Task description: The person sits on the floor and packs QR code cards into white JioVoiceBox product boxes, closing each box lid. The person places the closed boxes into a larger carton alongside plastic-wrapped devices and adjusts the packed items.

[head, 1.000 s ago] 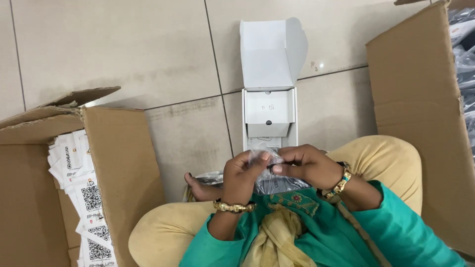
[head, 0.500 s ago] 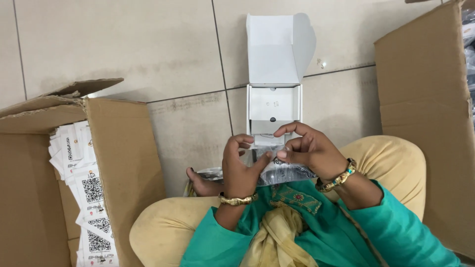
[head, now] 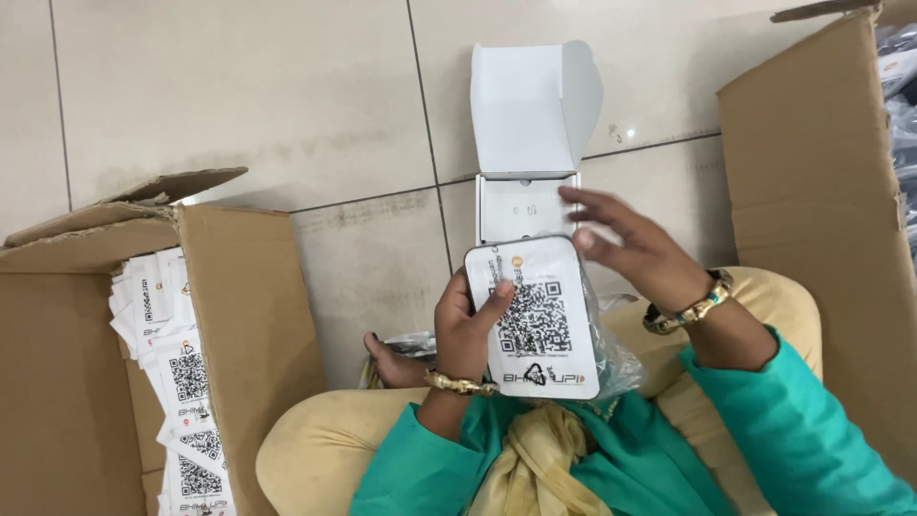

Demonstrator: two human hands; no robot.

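At the far left, an open carton (head: 86, 382) is seen on the tiled floor (head: 239, 105), stacked with white cards (head: 177, 382) printed with square codes. Moving right, a bare foot (head: 392, 358) is tucked beside the knee. The left hand (head: 468, 330) is raised upright and clenched around the left edge of a white device (head: 537, 315), thumb laid across its face; the device is held in front of the chest, tilted slightly, a clear plastic bag (head: 611, 354) bunched behind it. Just beyond, a small white box (head: 528, 153) is stood open on the floor, lid up. The right hand (head: 635, 248) is held released, fingers spread, hovering near the device's top right corner, partly covering the box. A tall carton (head: 821, 220) is set at the right.
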